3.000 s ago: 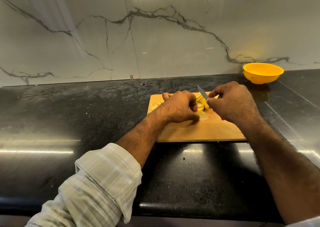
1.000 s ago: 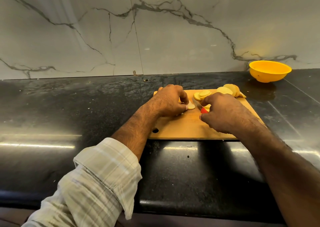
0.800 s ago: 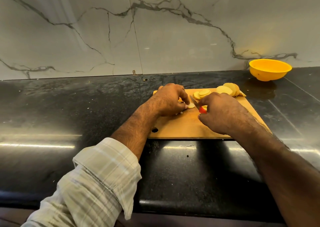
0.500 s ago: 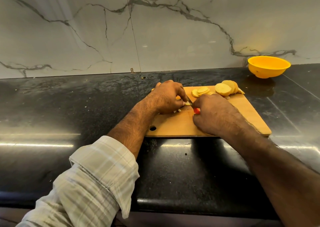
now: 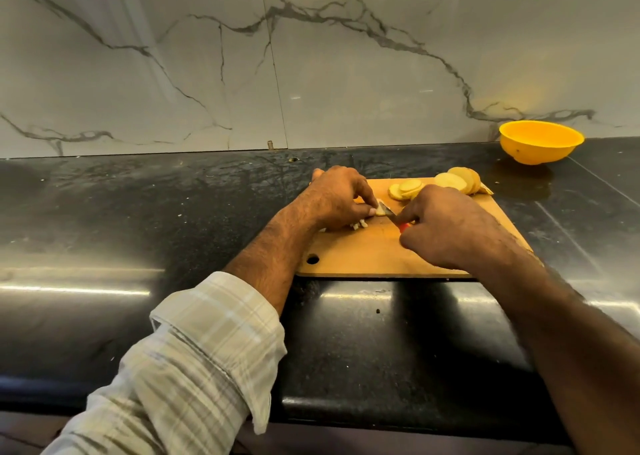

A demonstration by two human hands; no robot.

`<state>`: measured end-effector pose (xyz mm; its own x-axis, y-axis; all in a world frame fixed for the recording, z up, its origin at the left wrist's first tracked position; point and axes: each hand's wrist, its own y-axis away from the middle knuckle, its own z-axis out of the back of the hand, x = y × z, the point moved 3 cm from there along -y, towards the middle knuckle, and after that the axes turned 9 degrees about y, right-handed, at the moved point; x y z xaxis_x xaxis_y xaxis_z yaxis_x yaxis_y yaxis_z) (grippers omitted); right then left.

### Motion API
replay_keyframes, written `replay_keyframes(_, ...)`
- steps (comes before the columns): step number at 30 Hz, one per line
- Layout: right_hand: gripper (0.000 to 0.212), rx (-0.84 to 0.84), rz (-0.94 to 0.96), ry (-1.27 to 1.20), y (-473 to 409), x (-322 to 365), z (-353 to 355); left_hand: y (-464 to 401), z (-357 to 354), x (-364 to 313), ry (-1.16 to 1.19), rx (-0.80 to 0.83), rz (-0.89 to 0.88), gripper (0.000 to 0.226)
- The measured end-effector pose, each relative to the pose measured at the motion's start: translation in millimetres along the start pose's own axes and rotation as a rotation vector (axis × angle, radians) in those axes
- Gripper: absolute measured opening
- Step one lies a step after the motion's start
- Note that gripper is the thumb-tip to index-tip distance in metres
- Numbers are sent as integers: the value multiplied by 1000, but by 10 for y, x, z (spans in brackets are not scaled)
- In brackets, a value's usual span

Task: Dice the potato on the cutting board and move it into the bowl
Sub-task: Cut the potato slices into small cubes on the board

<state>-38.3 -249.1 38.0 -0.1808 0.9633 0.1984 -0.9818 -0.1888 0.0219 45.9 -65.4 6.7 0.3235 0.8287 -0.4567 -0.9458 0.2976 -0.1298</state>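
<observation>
Potato slice (image 5: 380, 209) pinned under left hand (image 5: 337, 198) — knife (image 5: 389, 211) (right hand (image 5: 446, 227)) touching it.

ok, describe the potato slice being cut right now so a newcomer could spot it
Find the wooden cutting board on the black counter. Between the two hands lies one pale slice, pinned by the left hand under the knife. The other slices sit stacked, untouched, along the far edge.

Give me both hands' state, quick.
Left hand: fingertips pinch a potato slice on the board.
Right hand: grips the knife, blade at that slice.
</observation>
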Motion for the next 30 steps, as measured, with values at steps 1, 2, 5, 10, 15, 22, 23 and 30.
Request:
replay_keyframes(1, 41, -26, -6, -2, -2, 5, 15, 6, 8, 19, 30, -7, -8, 7)
replay_keyframes(2, 43, -46, -14, 4, -5, 12, 27, 13, 17, 29, 49, -11, -17, 5)
replay_keyframes(5, 49, -48, -29, 39, -12, 69, 18, 8, 30, 20, 64, -8, -29, 2)
replay_keyframes(10, 46, -59, -12, 33, -65, 106, -74, -40, -10, 95, 144, -1, -40, 6)
replay_keyframes(15, 43, -61, -4, 57, -128, 154, -163, -47, -25, 93, 186, -4, -46, 10)
replay_keyframes(22, 43, -61, 8, 66, -228, 202, -202, -61, -24, 101, 175, 2, -38, 11)
replay_keyframes(23, 44, -55, 9, 67, -236, 204, -202, -66, -23, 100, 167, 3, -33, 11)
replay_keyframes(30, 44, 21, 23, 44, -87, 94, -108, -39, 11, 81, 126, 1, 2, 2)
